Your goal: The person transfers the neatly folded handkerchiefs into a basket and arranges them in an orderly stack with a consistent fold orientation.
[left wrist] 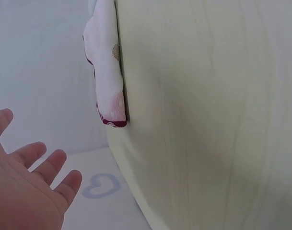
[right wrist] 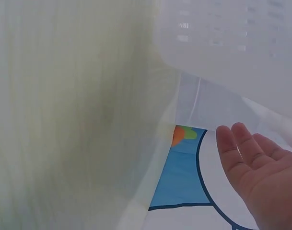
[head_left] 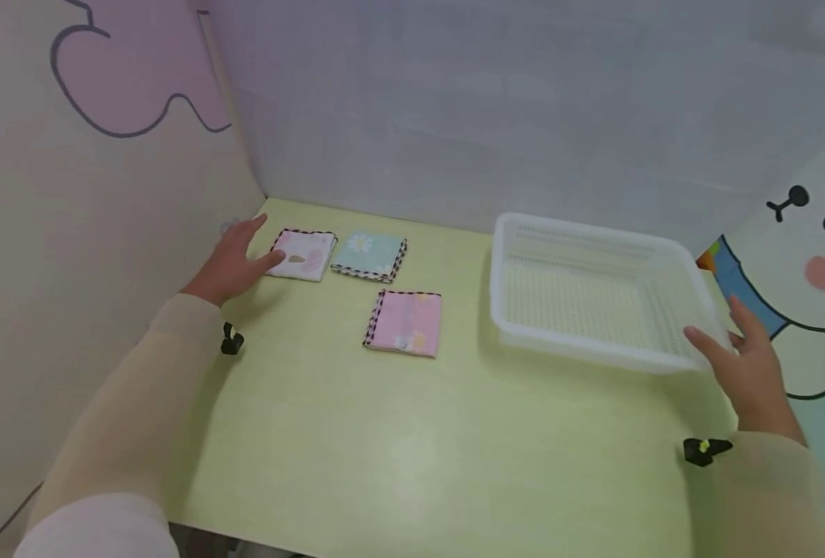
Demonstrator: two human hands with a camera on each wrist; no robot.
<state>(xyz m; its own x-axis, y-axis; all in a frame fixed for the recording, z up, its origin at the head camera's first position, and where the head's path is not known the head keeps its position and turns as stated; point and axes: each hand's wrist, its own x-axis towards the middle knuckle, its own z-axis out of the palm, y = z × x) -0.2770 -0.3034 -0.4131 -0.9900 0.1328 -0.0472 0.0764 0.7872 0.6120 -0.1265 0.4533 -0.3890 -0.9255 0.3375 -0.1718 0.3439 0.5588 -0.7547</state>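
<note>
On the left, my left hand [head_left: 234, 263] spreads its thumb and fingers, the thumb overlapping a folded white-and-pink towel [head_left: 304, 260] in the head view. In the left wrist view its straight fingers [left wrist: 66, 187] are apart from that towel [left wrist: 107, 62]. A folded light-blue towel [head_left: 370, 256] with a daisy lies just right of it, and a folded pink towel [head_left: 405, 325] lies nearer to me. My right hand [head_left: 750, 368] is at the right end of a white plastic basket [head_left: 568, 349], thumb by the rim. The right wrist view shows its extended fingers [right wrist: 249, 148] below the basket wall [right wrist: 208, 52].
All of this is on a pale yellow-green table [head_left: 398, 449]. A grey-white wall covering [head_left: 454, 116] stands behind it. The left wall [head_left: 105, 232] borders the table closely, and a wall with a cartoon animal [head_left: 819, 271] is at the right edge.
</note>
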